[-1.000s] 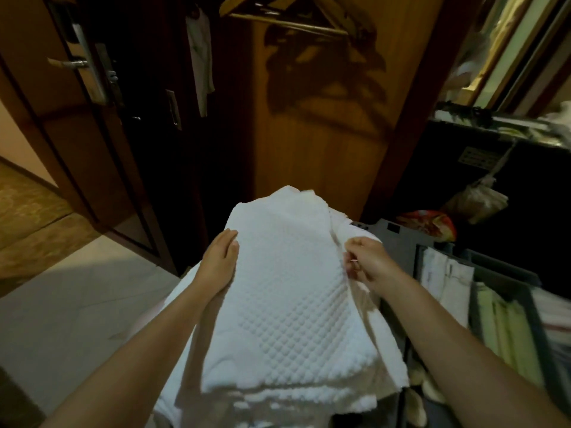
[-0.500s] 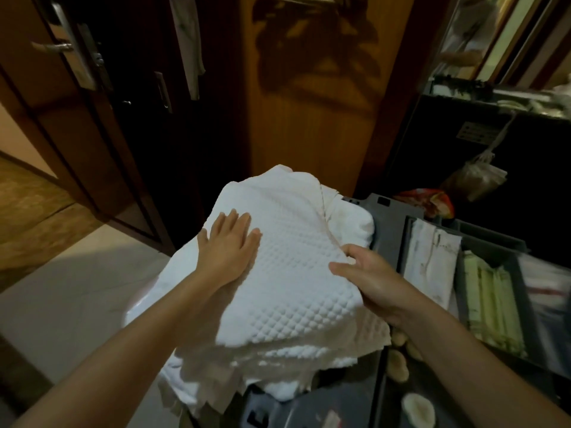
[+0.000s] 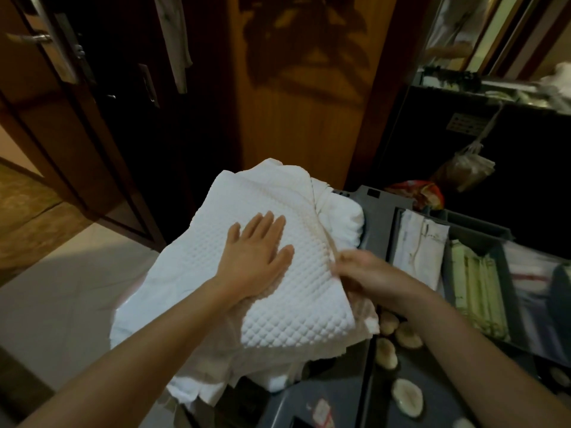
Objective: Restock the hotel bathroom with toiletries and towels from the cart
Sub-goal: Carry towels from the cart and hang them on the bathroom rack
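Note:
A white waffle-textured towel (image 3: 296,307) lies on top of a pile of white towels (image 3: 191,304) on the left end of the grey cart (image 3: 380,205). My left hand (image 3: 256,254) rests flat on the top towel, palm down and fingers spread. At the towel's right edge my right hand (image 3: 361,270) is blurred, with its fingers pinching that edge. A rolled white towel (image 3: 343,220) sits behind the top one.
The cart's compartments hold white packets (image 3: 420,248), pale green packets (image 3: 475,291) and small round soaps (image 3: 404,396). A dark wooden door (image 3: 92,125) stands at the left, a wood wardrobe panel (image 3: 296,97) straight ahead, and a dark counter (image 3: 509,97) at the right. The floor (image 3: 61,298) is pale tile.
My left hand slid further right across the top towel and spread flat. My right hand shifted from under the towel's right side up to its edge. The view dipped slightly.

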{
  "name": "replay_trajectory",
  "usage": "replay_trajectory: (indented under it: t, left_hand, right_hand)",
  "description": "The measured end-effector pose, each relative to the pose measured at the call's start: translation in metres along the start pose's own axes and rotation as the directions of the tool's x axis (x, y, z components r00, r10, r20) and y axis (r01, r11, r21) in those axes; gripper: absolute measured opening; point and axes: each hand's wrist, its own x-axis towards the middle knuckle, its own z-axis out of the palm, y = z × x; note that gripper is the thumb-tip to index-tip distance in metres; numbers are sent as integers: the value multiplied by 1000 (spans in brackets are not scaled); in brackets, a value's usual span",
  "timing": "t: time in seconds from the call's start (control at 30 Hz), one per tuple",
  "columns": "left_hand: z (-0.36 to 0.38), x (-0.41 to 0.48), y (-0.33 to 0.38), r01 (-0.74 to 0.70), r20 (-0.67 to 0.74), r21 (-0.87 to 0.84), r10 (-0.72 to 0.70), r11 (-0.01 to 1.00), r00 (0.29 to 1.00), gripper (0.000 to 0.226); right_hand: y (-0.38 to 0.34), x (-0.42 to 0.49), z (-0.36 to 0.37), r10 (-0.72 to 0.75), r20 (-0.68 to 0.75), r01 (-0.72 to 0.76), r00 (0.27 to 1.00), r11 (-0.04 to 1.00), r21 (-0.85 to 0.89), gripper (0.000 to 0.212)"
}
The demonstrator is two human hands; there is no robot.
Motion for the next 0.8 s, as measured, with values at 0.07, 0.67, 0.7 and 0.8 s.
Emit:
replay_trajectory:
  t: [0.07, 0.67, 0.7, 0.8]
  left_hand:
    - [2, -1, -1, -3, -15, 10, 3, 1000, 1000, 88]
    - [12, -14, 4, -45, -57, 18, 46, 999, 997, 78]
    - [11, -16, 4, -50, -57, 12, 50, 999, 997, 78]
    - [4, -18, 2, -85, -118, -43, 79, 995, 990, 74]
  right_hand:
    - [-17, 26, -4, 19, -148, 14, 989, 976, 215, 15]
    - [-36, 122, -2, -220, -362, -112, 906, 699, -706, 47]
    - [-40, 118, 3, -288, -351, -69, 891, 677, -733, 47]
    - [-44, 107, 27, -430, -210, 142, 878, 653, -744, 46]
